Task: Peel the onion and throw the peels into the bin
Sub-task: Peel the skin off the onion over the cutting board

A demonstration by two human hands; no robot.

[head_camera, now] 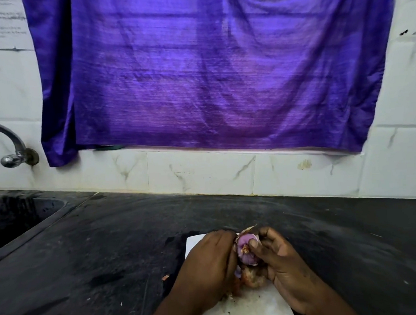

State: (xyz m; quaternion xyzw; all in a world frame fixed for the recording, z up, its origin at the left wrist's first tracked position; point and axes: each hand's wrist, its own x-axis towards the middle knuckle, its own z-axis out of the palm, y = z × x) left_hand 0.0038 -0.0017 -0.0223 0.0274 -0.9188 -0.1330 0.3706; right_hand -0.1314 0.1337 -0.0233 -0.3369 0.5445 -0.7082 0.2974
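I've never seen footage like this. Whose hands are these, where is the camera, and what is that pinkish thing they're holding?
There is no machine here. A person wears one camera on the head, looking forward and down, so you see their own two hands from above. The left hand and the right hand both grip an onion, partly peeled, with dry skin curling off its purple flesh. They work over a white board on a dark counter. A small scrap of peel lies on the counter beside the board. At the left are a sink and a tap. A purple cloth hangs on the tiled wall. No bin is in view.
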